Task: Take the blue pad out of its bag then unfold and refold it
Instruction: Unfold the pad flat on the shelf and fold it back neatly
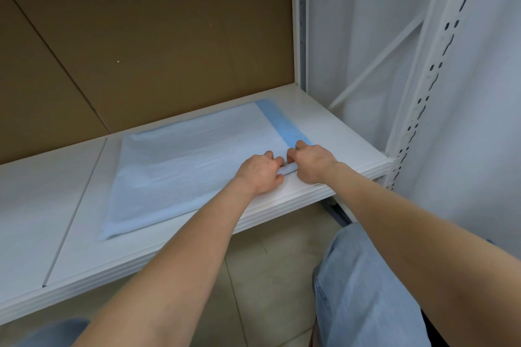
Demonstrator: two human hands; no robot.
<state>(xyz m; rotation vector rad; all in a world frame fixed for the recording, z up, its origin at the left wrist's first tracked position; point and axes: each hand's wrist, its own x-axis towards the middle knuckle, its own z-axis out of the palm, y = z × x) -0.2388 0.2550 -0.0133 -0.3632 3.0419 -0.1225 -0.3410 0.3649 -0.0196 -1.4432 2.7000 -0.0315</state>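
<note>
the blue pad lies flat on the white shelf, seemingly still inside its translucent bag, so its colour shows pale except for a stronger blue strip along the end nearest the shelf's right upright. its long axis runs along the shelf, from that strip away toward the shelf's left part. both hands meet at the pad's front corner by the strip, close to the shelf's front lip. the left hand and right hand are curled, fingers closed onto a thin rolled or folded edge of the wrapping held between them; whether the pad itself is pinched too cannot be told. the right hand sits nearer the strip end, the left nearer the pad's body. almost all of the pad lies leftward and rearward from the grip. likely the bag is being opened here. open shelf lies left of the pad, and the brown board stands behind.
</note>
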